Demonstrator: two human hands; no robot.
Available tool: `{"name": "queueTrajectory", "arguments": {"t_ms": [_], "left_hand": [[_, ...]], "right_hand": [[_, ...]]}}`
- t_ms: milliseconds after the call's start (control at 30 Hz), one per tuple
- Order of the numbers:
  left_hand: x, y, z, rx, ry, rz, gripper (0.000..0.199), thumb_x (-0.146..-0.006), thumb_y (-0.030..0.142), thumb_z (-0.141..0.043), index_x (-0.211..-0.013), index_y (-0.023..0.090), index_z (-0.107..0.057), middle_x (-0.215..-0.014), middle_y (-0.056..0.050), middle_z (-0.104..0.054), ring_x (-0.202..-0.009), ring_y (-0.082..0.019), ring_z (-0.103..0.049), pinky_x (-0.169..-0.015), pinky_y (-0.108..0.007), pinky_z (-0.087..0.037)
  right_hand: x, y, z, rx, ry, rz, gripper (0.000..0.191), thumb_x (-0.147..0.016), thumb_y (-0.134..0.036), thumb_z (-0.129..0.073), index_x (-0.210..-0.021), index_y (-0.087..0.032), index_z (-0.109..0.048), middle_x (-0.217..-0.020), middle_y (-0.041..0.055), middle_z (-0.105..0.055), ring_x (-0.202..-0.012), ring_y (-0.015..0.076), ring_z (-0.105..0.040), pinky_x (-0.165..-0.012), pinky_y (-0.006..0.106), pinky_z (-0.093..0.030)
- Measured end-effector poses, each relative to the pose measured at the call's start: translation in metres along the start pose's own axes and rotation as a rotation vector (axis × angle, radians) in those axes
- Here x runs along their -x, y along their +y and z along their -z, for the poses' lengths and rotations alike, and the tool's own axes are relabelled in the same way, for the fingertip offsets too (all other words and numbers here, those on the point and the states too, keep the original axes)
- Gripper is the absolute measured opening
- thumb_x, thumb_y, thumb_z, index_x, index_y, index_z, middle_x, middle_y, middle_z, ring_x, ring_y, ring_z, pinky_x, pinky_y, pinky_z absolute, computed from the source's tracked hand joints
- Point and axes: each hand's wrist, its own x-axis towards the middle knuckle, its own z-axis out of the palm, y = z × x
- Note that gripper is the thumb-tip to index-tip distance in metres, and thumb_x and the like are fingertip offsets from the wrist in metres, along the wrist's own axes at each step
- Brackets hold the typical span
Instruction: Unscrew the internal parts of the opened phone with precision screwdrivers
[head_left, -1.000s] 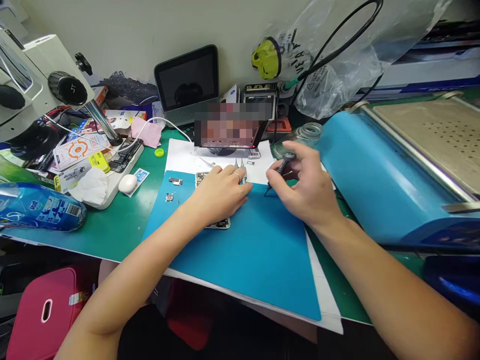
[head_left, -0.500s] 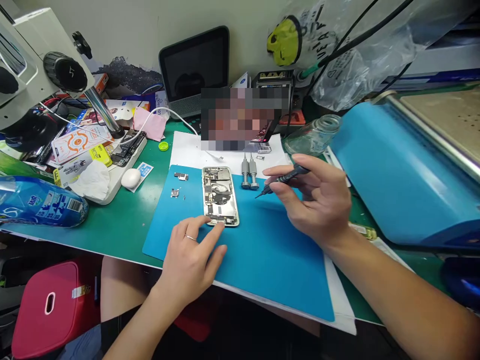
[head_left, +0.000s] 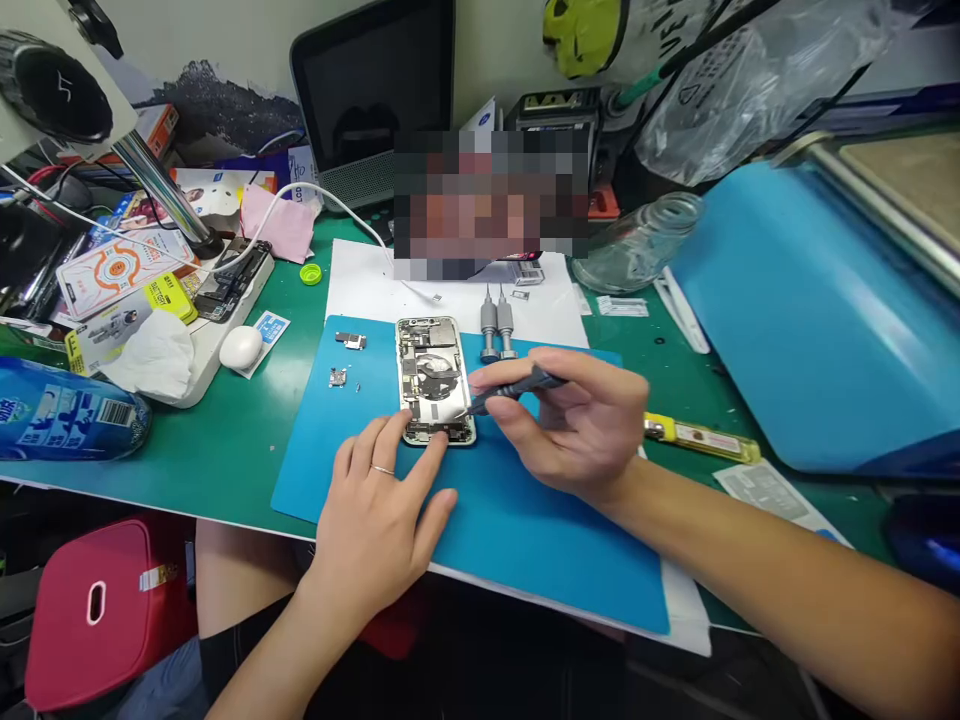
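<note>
An opened smartphone [head_left: 439, 385] with its inner parts bare lies on a blue mat [head_left: 525, 560]. My left hand [head_left: 379, 500], wearing a ring, has its fingers spread, with two fingertips resting on the phone's lower end. My right hand [head_left: 577, 420] is closed in a pen-like hold on a slim dark fine-tipped tool [head_left: 517, 387]. The tool's tip is over the phone's lower right part; whether it touches cannot be made out. Left of the phone lie small metal phone parts [head_left: 350, 341] [head_left: 337, 377]. Two grey screwdrivers [head_left: 497, 325] stand just beyond my right hand.
White paper [head_left: 360, 275] extends under the mat. A glass jar [head_left: 637, 245] lies tilted at the back right, near a yellow cutter [head_left: 705, 438]. On the left are a white round case [head_left: 241, 347], a blue pouch [head_left: 67, 410] and a microscope stand [head_left: 169, 190].
My right hand has moved left with the dark tool, bringing its tip over the phone's lower part. My left fingertips stay at the phone's lower end. The camera view has shifted slightly.
</note>
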Motion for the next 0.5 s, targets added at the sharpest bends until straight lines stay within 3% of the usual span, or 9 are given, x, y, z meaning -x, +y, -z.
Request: {"name": "queueTrajectory", "arguments": {"t_ms": [233,500], "left_hand": [[-0.001,0.0,0.001,0.014,0.005,0.003,0.042,-0.103,0.035,-0.046,-0.143,0.023,-0.053,-0.152,-0.016,-0.041,-0.137,-0.034,-0.039,-0.106,-0.05,-0.037],[-0.002,0.0,0.001,0.011,0.01,-0.009,0.042,-0.102,0.033,-0.047,-0.142,0.022,-0.054,-0.149,-0.015,-0.046,-0.135,-0.034,-0.043,-0.104,-0.05,-0.038]], "right_hand": [[0.0,0.001,0.0,0.005,-0.014,-0.062,0.064,-0.085,-0.005,-0.068,-0.14,-0.03,-0.05,-0.092,0.0008,-0.075,-0.077,0.0166,-0.074,-0.07,0.032,-0.064],[-0.001,-0.002,0.01,0.054,-0.043,-0.03,0.068,-0.082,-0.003,-0.069,-0.142,-0.029,-0.049,-0.089,0.0019,-0.075,-0.071,0.0163,-0.072,-0.061,0.029,-0.062]]}}
